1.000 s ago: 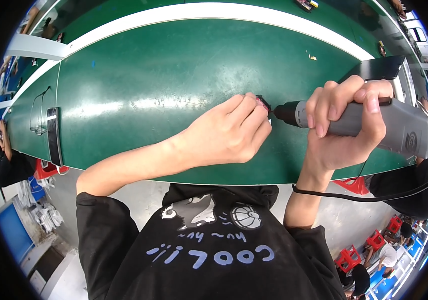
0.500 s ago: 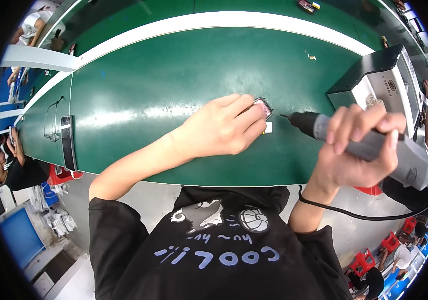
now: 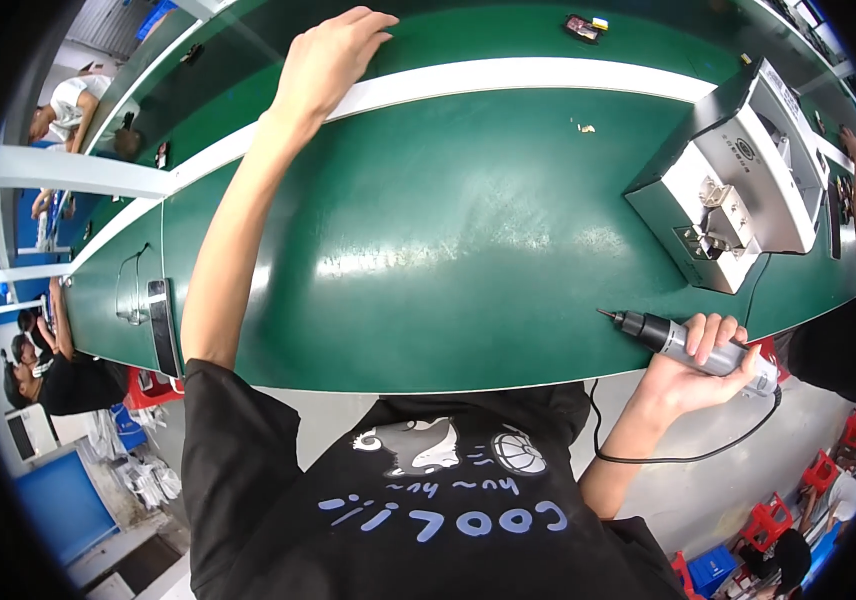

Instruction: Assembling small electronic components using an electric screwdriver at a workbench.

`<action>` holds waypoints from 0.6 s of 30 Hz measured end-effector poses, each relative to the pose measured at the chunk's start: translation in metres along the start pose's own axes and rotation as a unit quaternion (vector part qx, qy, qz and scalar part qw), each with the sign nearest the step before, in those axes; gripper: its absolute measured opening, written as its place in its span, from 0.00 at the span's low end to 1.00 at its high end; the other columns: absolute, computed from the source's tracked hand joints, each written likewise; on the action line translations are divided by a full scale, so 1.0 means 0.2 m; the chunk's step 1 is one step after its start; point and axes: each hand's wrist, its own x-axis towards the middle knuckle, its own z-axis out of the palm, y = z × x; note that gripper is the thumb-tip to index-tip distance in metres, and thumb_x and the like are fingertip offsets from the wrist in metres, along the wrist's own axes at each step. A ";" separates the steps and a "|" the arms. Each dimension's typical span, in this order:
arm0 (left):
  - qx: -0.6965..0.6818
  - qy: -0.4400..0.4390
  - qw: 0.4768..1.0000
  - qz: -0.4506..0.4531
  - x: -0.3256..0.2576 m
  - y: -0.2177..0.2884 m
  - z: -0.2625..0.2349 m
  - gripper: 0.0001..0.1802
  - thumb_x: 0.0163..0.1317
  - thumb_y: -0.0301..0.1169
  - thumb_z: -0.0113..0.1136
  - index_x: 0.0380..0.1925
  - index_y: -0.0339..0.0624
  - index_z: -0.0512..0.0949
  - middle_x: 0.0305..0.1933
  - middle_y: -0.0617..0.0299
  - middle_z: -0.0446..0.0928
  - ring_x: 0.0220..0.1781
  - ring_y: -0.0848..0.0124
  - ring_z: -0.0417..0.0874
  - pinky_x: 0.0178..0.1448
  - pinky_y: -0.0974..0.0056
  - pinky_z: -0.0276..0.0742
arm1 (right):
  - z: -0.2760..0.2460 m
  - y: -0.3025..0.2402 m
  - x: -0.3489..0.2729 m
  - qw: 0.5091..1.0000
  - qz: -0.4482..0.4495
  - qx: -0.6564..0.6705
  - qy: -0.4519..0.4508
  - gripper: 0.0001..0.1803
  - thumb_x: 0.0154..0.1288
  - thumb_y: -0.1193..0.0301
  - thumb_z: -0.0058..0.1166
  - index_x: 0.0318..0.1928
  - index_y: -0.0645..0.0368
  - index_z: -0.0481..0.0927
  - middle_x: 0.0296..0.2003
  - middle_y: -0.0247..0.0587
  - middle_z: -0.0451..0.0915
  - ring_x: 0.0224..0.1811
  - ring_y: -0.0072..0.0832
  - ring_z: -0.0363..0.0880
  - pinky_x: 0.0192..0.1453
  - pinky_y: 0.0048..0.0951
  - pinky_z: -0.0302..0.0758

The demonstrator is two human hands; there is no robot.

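My left arm stretches out over the white rail (image 3: 508, 72) at the far side of the green table (image 3: 428, 200). Above the far green surface, my left hand (image 3: 328, 62) has its fingers extended, and I see nothing between them. My right hand (image 3: 703, 365) is wrapped round a grey electric screwdriver (image 3: 651, 330) with a black nose. Its bit points left, over the table's near right part. A black cord loops from the tool's rear end, below my right forearm.
A white and black screw feeder box (image 3: 693, 200) stands on the right. Small pale scraps (image 3: 586, 128) lie near the rail. Beyond it sits a small dark device (image 3: 581, 28). At the left are a dark phone-like slab (image 3: 162, 325) and a wire stand (image 3: 131, 290). Other people work on both sides.
My left hand has moved from the table's middle to beyond the rail. The small device and white piece beside it are out of sight. The screwdriver is lower and nearer me.
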 end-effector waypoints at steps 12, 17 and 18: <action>-0.116 -0.051 0.973 0.193 0.04 0.63 0.20 0.18 0.69 0.37 0.68 0.57 0.50 0.85 0.54 0.66 0.79 0.53 0.65 0.81 0.53 0.59 0.85 | 0.02 0.00 0.01 0.999 0.016 -0.019 -0.032 0.13 0.80 0.61 0.50 0.42 0.58 0.72 0.29 0.36 0.68 0.20 0.22 0.60 0.20 0.25 0.62; -0.116 -0.071 0.974 0.182 0.00 0.67 0.17 0.21 0.69 0.41 0.68 0.60 0.52 0.84 0.56 0.65 0.78 0.54 0.63 0.79 0.56 0.58 0.83 | 0.02 0.00 0.01 0.999 0.014 -0.016 -0.036 0.13 0.80 0.61 0.50 0.42 0.59 0.72 0.28 0.37 0.68 0.19 0.22 0.59 0.20 0.25 0.62; -0.111 -0.066 0.978 0.165 -0.02 0.69 0.16 0.22 0.69 0.43 0.68 0.61 0.53 0.84 0.57 0.64 0.78 0.55 0.63 0.79 0.57 0.58 0.83 | 0.01 0.00 0.01 0.999 0.017 -0.013 -0.039 0.13 0.80 0.61 0.50 0.42 0.59 0.72 0.28 0.37 0.68 0.19 0.22 0.59 0.20 0.26 0.62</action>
